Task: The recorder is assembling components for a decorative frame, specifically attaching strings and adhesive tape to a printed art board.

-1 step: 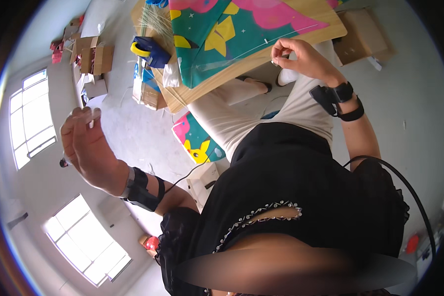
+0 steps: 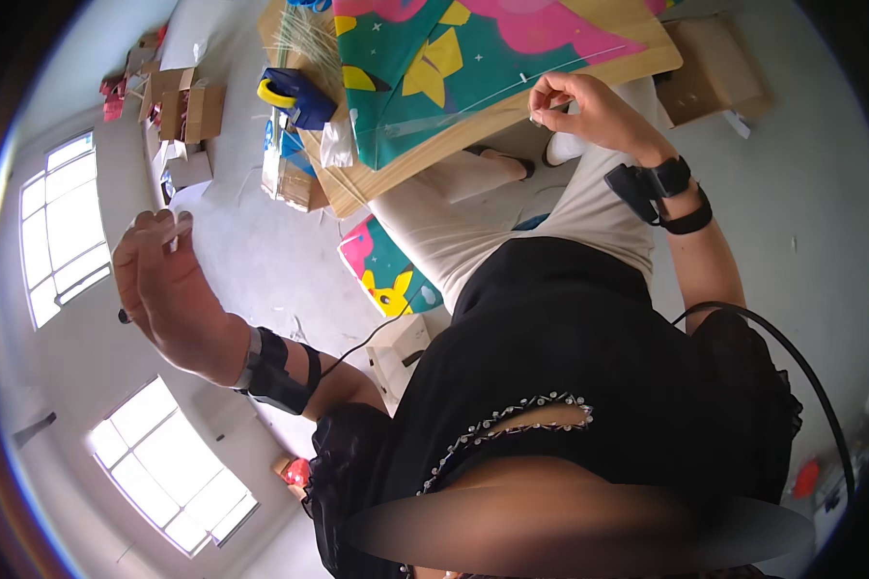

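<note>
My left hand (image 2: 179, 294) is raised at the left, away from the table, its fingertips pinched on something pale and too small to make out. My right hand (image 2: 594, 121) hovers near the front edge of the wooden table (image 2: 647, 63), fingers curled and pinched, with a tiny pale bit at the fingertips that I cannot identify. Beside it lies green fabric (image 2: 386, 106) printed with pink and yellow shapes, with a thin white rod (image 2: 589, 53) and a clear strip along it.
A navy object with a yellow handle (image 2: 299, 101), a bundle of thin pale sticks (image 2: 304, 39) and a white packet (image 2: 338, 145) sit at the table's left. Another printed green piece (image 2: 386, 265) lies lower down. Cardboard boxes (image 2: 203, 111) stand back left; another carton (image 2: 705, 72) is at right.
My left hand has shifted a few pixels leftward. My right hand has risen very slightly in the picture; both grips look the same.
</note>
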{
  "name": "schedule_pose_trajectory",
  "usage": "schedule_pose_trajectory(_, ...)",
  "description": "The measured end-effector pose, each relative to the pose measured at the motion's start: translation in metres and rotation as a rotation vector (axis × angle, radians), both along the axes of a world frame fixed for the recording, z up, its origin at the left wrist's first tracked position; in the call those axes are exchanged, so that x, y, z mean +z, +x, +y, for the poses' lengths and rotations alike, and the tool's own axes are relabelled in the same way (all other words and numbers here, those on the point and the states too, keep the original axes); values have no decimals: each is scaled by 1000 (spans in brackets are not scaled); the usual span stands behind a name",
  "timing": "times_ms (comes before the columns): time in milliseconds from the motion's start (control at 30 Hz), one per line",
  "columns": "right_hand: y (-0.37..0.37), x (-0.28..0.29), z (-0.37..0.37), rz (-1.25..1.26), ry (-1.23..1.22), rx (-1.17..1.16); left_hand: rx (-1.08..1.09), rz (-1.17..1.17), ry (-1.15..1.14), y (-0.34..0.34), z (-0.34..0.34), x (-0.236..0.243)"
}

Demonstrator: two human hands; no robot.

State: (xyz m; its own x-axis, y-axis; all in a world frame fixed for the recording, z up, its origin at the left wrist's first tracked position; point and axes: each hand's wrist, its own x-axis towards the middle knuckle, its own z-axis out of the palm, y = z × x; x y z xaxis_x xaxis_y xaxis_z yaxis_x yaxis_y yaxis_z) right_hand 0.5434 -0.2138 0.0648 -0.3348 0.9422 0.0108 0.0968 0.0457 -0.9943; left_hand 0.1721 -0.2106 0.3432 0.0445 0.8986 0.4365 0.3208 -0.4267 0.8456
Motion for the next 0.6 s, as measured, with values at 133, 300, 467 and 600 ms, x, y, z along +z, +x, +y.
schedule_pose_trajectory(133,-13,-16,10,135,-83,56,-90,49,30,11,-7,23)
schedule_pose_trajectory(300,-30,-34,18,248,-152,73,-56,192,118,29,-16,39)
schedule_pose_trajectory(467,-45,-42,17,449,-366,19,-105,242,145,44,-25,44)
schedule_pose_trajectory(600,-56,-45,12,555,-584,-4,-90,244,137,51,-29,38)
